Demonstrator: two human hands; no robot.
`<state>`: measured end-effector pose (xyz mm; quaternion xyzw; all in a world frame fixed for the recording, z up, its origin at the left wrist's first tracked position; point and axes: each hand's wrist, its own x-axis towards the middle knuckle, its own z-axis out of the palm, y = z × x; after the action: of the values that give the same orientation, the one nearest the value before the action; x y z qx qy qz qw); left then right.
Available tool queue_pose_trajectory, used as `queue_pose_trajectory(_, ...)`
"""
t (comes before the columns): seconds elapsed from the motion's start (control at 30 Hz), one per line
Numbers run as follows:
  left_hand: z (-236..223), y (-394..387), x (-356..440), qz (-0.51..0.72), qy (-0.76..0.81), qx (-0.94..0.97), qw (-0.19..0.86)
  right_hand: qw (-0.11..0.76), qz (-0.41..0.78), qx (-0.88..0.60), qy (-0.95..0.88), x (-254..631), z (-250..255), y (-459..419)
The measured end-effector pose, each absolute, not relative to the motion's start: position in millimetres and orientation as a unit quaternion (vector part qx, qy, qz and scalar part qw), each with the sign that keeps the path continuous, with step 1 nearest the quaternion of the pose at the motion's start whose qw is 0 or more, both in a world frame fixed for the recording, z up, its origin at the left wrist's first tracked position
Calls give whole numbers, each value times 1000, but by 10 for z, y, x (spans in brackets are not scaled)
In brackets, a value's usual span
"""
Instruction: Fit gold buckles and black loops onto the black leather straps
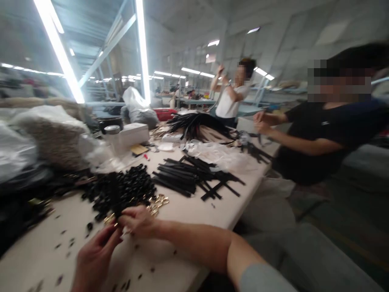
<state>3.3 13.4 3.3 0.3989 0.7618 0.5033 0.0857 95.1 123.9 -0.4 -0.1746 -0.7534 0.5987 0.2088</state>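
Close together at the table's near side, both my hands pinch the lower end of a black strap point(114, 192), which stands upright from the fingers. My left hand point(95, 253) grips it from below, thumb and fingers closed. From the right, my right hand point(138, 221) presses its fingertips on the same spot. A small gold metal piece point(110, 219) shows at the fingers; whether it is joined to the strap I cannot tell. Just behind lies a heap of small black parts point(133, 182), with gold clasps point(158, 202) beside it.
Black strips point(179, 176) lie stacked on the pale table point(170, 239), near a crumpled clear plastic bag point(215, 152). Farther back are a long strap bundle point(200, 123), a white box point(135, 133) and a jar point(112, 138). Two co-workers stand beyond the table's right edge. Small black bits lie scattered nearby.
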Motion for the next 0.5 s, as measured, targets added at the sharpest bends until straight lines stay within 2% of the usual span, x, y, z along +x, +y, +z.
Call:
queue_pose_trajectory(0.1,-7,48,-1,596,692,345,215,227,602,-142,-752,969,74,1313)
queue_pose_trajectory(0.2,30,64,-72,661,651,284,242,221,598,-102,-764,964,81,1374)
queue_pose_trajectory(0.4,120,19,-181,700,562,240,370,72,638,7,-767,1029,174,1318)
queue_pose_trajectory(0.5,90,-4,-184,687,551,249,404,31,645,11,-764,1027,178,1307)
